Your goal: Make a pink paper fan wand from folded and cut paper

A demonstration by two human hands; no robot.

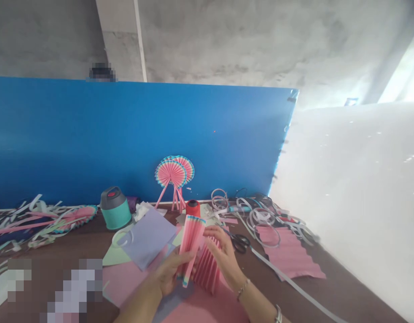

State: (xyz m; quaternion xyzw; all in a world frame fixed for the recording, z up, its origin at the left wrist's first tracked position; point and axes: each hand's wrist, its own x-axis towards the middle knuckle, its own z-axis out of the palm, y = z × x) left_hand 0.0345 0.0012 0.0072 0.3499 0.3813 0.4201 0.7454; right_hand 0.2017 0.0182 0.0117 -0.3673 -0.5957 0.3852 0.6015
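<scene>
A pink pleated paper strip (192, 237) with blue-striped ends stands nearly upright in front of me. My left hand (175, 271) grips its lower part, thumb across the front. To its right, more pink pleated paper (207, 271) spreads downward in folds; whether the two are one piece I cannot tell. My right hand (223, 253) has its fingers bent around the upper edge of these right-hand folds, fingertips close to the striped strip. Beneath both hands lie flat sheets of pink paper (207, 309). A red container with a dark top (193, 208) stands just behind the strip.
Finished round pink paper fans (171, 174) lean against the blue partition (92, 134). A teal jug (115, 213) stands left of a purple sheet (149, 237). Right are black-handled scissors (241, 243), coiled white strips (260, 220) and a creased pink sheet (290, 253). Strips clutter the far left.
</scene>
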